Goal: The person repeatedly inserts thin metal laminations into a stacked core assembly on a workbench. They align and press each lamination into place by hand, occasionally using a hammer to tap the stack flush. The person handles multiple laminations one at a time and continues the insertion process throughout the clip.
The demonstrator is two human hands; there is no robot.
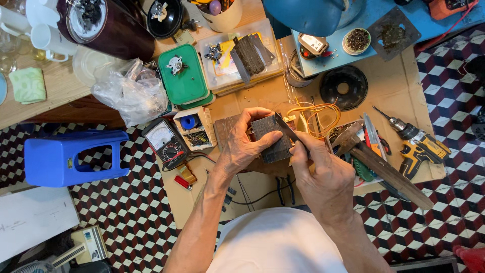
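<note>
While the left hand (pixel 241 146) wraps around a dark, ribbed metal block (pixel 272 139), its thumb lies across the block's near face and its fingers (pixel 257 112) curl over the far edge, gripping it firmly. The left forearm comes up from the lower left, bent slightly at the wrist. The block sits on a sheet of cardboard (pixel 404 91) laid over the tiled floor (pixel 126 212), roughly at the sheet's middle.

The right hand (pixel 321 174) is just right of the block, knuckles up, its fingers closed around a thin flat blade (pixel 286 127) whose tip rests against the block's upper right corner. The right forearm rises from the lower right and angles in toward the block.

Just behind the block, on its right, loops of orange wire (pixel 318 114) spill out. Left of the block stands a small white box of parts (pixel 194 129), and beyond that a meter with a dial (pixel 164 141). Right of the block lie a hammer (pixel 384 169) with a wooden handle and, farther right, a yellow cordless drill (pixel 419 144). Behind the block are a green lidded box (pixel 183 76) and a clear plastic tray (pixel 237 55). Well left of the block stands a blue plastic stool (pixel 70 156).
</note>
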